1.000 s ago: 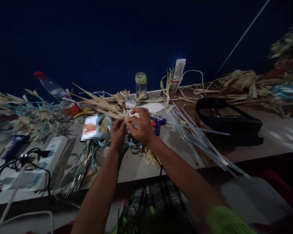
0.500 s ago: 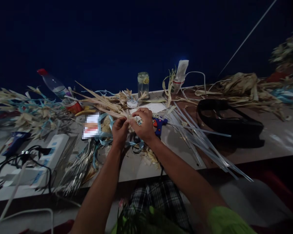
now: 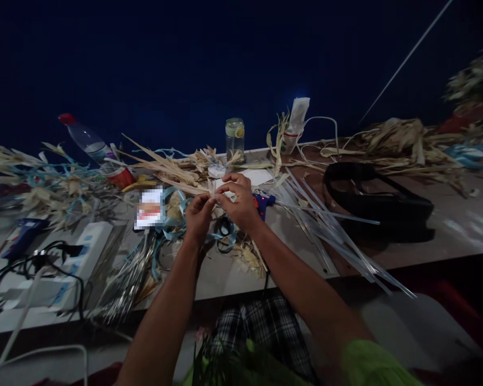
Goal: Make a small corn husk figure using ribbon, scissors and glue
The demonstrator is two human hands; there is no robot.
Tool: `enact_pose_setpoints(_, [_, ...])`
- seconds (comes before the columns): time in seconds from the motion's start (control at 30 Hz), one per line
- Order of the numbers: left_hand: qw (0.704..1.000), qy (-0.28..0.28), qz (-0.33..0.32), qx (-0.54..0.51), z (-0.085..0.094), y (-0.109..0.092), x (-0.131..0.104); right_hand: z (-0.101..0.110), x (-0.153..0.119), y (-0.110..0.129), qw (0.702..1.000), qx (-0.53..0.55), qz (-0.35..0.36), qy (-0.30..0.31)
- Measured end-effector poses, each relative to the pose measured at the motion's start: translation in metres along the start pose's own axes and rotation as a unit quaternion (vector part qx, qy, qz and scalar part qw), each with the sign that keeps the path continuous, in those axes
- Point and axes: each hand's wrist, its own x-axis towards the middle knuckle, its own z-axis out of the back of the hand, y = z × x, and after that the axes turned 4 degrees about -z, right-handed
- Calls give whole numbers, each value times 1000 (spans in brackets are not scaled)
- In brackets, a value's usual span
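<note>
Between my two hands, above the middle of the table, is a small pale piece of dried husk. My left hand pinches it low down with thumb and fingertips. The thumb and fingers of my right hand close on it from the other side, and the upper fingers curve above. Just behind my right hand lies a blue glue gun with a small red light, partly covered by the hand. Black-and-blue rings of ribbon or tape lie below my hands, beside scattered husk scraps.
Clear glue sticks fan out at right, before a black strap-like object. A jar and a paper cup stand behind. Leftward are metal wires, a white power strip, another blue tool and a tilted bottle.
The husk piece now stands more upright between my fingertips. My right hand has shifted slightly, and its fingers are a little more raised. The view has moved very slightly.
</note>
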Motion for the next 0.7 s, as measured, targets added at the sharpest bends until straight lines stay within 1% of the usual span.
enact_pose_setpoints(0.17, [1000, -18, -2, 4, -2, -2, 0, 1, -1, -1, 1000, -13, 18, -13])
enact_pose_setpoints(0.3, [1000, -25, 1, 5, 0, 0, 0, 1, -3, 1, 998, -36, 39, -23])
enact_pose_setpoints(0.5, [999, -48, -12, -16, 3, 4, 2, -2, -11, 6, 994, -80, 67, 22])
enact_pose_setpoints(0.7, [998, -58, -15, -17, 1, -1, 2, -5, -12, 1, 991, -100, 82, 34])
